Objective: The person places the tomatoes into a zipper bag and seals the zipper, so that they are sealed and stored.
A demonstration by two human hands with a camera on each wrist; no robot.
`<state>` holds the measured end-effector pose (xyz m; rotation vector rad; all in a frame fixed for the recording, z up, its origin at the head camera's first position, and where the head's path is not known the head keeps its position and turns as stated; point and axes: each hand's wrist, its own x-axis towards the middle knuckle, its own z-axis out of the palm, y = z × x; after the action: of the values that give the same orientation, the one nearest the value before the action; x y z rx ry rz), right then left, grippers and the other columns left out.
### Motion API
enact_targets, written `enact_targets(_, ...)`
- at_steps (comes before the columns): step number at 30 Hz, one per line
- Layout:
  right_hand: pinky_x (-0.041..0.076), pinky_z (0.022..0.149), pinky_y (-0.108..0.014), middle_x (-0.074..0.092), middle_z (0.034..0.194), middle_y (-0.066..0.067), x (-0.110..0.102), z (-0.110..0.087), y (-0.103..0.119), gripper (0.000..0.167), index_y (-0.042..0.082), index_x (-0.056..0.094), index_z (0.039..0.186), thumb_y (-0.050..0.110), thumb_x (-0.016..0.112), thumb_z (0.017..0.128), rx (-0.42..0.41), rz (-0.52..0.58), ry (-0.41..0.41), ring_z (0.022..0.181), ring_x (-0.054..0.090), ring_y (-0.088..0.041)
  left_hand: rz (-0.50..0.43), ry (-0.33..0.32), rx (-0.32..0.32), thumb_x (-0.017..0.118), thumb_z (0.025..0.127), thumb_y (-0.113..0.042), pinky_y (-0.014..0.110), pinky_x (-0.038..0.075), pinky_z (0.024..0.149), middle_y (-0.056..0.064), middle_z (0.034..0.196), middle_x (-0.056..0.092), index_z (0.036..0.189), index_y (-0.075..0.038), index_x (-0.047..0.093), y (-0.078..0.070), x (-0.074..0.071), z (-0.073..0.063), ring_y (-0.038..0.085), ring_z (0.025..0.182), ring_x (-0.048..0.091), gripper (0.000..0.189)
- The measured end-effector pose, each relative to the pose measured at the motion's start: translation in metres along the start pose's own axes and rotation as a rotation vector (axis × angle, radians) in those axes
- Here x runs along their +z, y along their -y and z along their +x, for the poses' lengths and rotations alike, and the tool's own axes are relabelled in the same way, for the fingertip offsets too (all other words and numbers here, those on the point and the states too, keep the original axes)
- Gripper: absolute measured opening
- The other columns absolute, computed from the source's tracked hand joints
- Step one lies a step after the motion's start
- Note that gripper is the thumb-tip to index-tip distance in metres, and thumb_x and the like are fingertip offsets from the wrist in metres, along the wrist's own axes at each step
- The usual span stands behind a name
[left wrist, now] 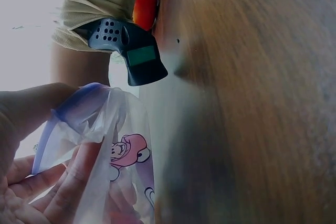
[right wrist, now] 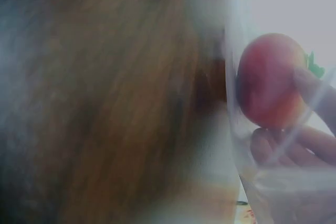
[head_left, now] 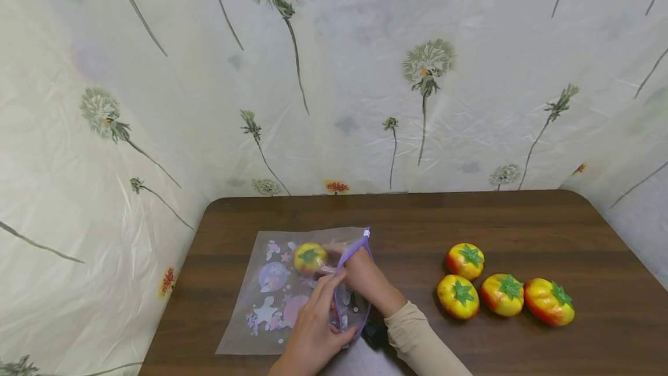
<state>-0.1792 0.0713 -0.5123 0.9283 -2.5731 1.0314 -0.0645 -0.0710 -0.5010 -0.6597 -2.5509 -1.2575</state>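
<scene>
Nearest the head camera: left hand (head_left: 313,329), fingers curled, pinching the purple zip rim of a clear printed bag (head_left: 271,295) that lies flat on the tabletop (head_left: 496,225) at its left side. Thin film, limp and slippery by the look; likely to collapse unless held at the stiffer zip strip, so best gripped there. Reaching in through the mouth, right hand (head_left: 365,280), fingers curled round a toy tomato (head_left: 310,257) deep inside the bag, seen through the film in the right wrist view. Probably light, smooth and firm enough for a grasp round its middle. Well apart to the right, four more tomatoes (head_left: 503,293) clustered on the wood.
</scene>
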Motion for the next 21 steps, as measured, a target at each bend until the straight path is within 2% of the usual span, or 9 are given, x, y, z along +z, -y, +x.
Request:
enact_targets(8, 0.056, 0.098, -0.049, 0.076, 0.117, -0.018, 0.001, -0.004, -0.002, 0.044, 0.002, 0.074, 0.120, 0.021, 0.086, 0.082, -0.012, 0.035, -0.020, 0.110, 0.072, -0.036, 0.006, -0.009, 0.004, 0.097, 0.065, -0.008, 0.004, 0.045, 0.058, 0.004, 0.141, 0.054, 0.152, -0.011, 0.046, 0.000, 0.001, 0.000, 0.003, 0.081, 0.052, 0.101)
enact_targets(13, 0.054, 0.102, -0.051, 0.075, 0.121, -0.017, 0.000, -0.008, -0.001, 0.042, 0.003, 0.074, 0.122, 0.016, 0.084, 0.083, 0.034, 0.029, -0.006, 0.116, 0.070, -0.036, 0.014, -0.007, -0.004, 0.097, 0.066, -0.010, 0.004, 0.044, 0.059, 0.004, 0.141, 0.054, 0.150, -0.010, 0.047, 0.000, 0.001, 0.000, 0.002, 0.081, 0.052, 0.099)
enact_targets(16, 0.057, 0.098, -0.049, 0.076, 0.121, -0.014, -0.003, -0.011, 0.000, 0.042, 0.007, 0.074, 0.124, 0.011, 0.082, 0.083, 0.065, 0.038, -0.004, 0.113, 0.072, -0.033, 0.024, -0.004, -0.010, 0.097, 0.066, -0.011, 0.004, 0.044, 0.061, 0.004, 0.141, 0.054, 0.149, -0.009, 0.048, 0.000, 0.000, 0.000, 0.002, 0.081, 0.052, 0.097)
enact_targets(21, 0.062, 0.085, -0.041, 0.079, 0.111, -0.011, -0.008, -0.021, 0.001, 0.044, 0.009, 0.075, 0.122, 0.003, 0.081, 0.078, 0.084, 0.037, -0.032, 0.100, 0.076, -0.028, 0.017, 0.008, -0.025, 0.096, 0.067, -0.011, 0.004, 0.045, 0.059, 0.006, 0.142, 0.054, 0.148, -0.006, 0.048, -0.001, 0.000, 0.000, 0.001, 0.079, 0.052, 0.094)
